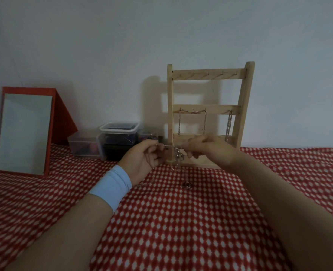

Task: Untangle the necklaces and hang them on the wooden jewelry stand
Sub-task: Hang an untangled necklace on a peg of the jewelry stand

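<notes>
Before the wooden jewelry stand [242,106], on the head view, I see the left hand [142,159] and right hand [206,147] each pinching a tangled silver necklace [176,153] stretched between them. Other chains [204,120] hang from the stand's middle rail. A small pendant [186,184] lies on the red dotted cloth [181,222].
</notes>
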`<state>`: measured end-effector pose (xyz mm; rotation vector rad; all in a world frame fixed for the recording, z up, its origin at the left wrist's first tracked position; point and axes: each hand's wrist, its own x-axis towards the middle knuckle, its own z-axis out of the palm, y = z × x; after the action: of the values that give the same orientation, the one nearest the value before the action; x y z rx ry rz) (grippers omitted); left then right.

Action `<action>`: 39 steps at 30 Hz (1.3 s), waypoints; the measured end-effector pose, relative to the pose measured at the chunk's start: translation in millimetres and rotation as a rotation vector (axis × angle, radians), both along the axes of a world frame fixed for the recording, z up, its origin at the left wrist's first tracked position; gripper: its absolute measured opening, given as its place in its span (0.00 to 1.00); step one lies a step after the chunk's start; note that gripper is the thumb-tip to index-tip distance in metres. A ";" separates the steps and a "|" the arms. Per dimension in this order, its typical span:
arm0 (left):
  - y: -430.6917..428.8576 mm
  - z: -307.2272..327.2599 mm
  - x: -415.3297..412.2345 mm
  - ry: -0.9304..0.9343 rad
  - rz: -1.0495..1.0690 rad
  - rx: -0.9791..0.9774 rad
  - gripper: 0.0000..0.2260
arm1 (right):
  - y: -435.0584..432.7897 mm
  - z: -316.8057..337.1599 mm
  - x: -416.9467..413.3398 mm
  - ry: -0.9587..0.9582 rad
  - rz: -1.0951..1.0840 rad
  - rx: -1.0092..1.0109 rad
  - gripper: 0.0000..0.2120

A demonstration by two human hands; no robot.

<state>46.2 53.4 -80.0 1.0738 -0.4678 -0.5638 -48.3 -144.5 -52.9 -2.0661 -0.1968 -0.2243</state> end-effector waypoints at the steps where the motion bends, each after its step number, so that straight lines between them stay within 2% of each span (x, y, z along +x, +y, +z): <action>1: 0.5 0.6 0.5 0.033 -0.020 -0.035 0.25 | -0.6 -0.5 1.3 0.006 0.043 0.097 0.19; 5: -2.4 8.3 -9.3 0.133 -0.073 -0.083 0.25 | 3.3 -3.4 6.1 0.073 0.321 0.610 0.14; 8: -0.2 11.9 -9.1 0.137 -0.067 -0.013 0.20 | 7.2 -3.8 6.3 0.052 0.342 0.774 0.13; 12: -0.2 7.0 -2.7 -0.148 0.066 0.237 0.14 | 9.1 -1.9 5.7 0.084 0.229 0.634 0.12; 14: -3.5 7.2 -5.8 -0.195 0.051 0.231 0.10 | 9.2 -3.3 6.6 0.111 0.206 0.553 0.14; 17: -8.7 8.8 -10.9 -0.278 -0.042 0.201 0.13 | 8.5 -5.0 6.1 0.089 0.154 0.383 0.15; 18: -9.9 8.8 -12.1 -0.324 -0.050 0.234 0.13 | 8.8 -4.4 5.6 0.080 0.137 0.344 0.15; 21: -9.4 10.9 -10.7 -0.483 0.042 0.370 0.02 | 10.2 1.2 4.0 0.073 0.104 0.254 0.14; 23: -6.4 12.6 -9.1 -0.551 0.081 0.426 0.02 | 10.9 4.2 3.1 0.076 0.082 0.175 0.15; 28: -8.9 14.1 -7.7 -0.430 0.017 0.365 0.03 | 19.7 5.9 0.6 0.092 0.026 0.120 0.16; 32: -15.6 15.1 -13.6 -0.283 -0.038 0.201 0.16 | 25.0 4.8 -0.1 0.141 -0.030 0.147 0.13; 34: -17.9 12.2 -15.4 -0.227 -0.070 0.171 0.18 | 24.1 5.2 0.9 0.135 -0.084 0.119 0.12; 36: -19.0 7.5 -13.5 -0.260 -0.029 0.224 0.16 | 22.8 5.4 2.7 0.137 -0.117 0.121 0.12; 39: -18.3 3.6 -10.7 -0.373 0.072 0.315 0.12 | 18.0 3.5 5.7 0.147 -0.032 0.274 0.11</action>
<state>35.5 35.2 -76.4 1.5027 -0.6767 -0.3788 -42.6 -126.4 -49.3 -1.8053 -0.0405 -0.1112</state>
